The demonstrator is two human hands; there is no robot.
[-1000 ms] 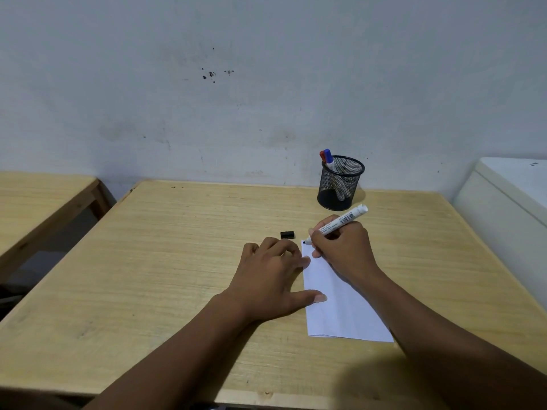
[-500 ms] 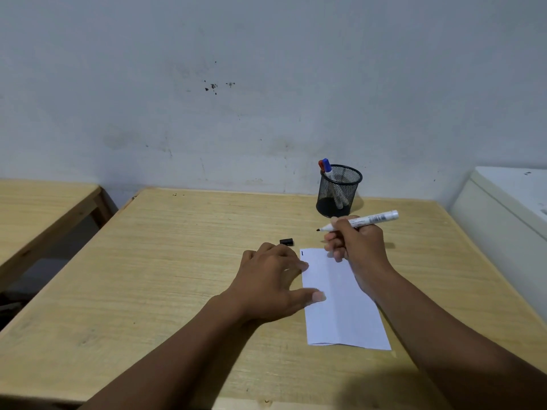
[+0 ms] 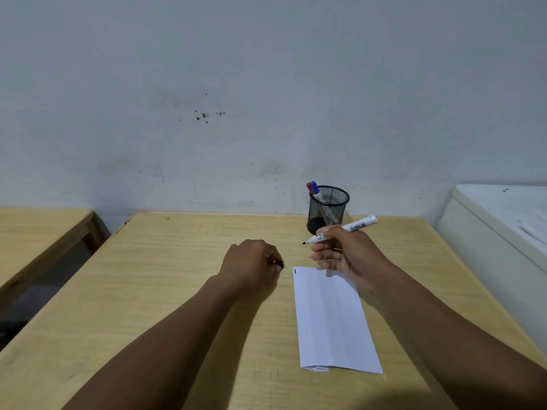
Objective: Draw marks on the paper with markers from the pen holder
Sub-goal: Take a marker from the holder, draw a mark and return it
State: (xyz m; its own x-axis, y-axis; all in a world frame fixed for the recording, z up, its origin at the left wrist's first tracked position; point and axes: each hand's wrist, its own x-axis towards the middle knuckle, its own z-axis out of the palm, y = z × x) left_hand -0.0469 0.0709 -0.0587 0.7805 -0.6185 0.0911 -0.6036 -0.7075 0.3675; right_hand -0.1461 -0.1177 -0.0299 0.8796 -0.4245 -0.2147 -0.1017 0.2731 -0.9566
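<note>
A folded white paper lies on the wooden table, with one short black mark at its top left corner. My right hand hovers above the paper's far end and grips an uncapped white marker, black tip pointing left. My left hand rests on the table left of the paper, fingers closed around the black marker cap, which peeks out at the fingertips. The black mesh pen holder stands behind my right hand, holding a blue-capped marker and a red-capped marker.
A plain wall runs along the table's far edge. A white cabinet or appliance stands close to the table's right side. A second wooden table sits to the left across a narrow gap.
My right hand lifted the marker off the paper, leaving a short black mark. My left hand left the paper, moved forward and closed on the black cap.
</note>
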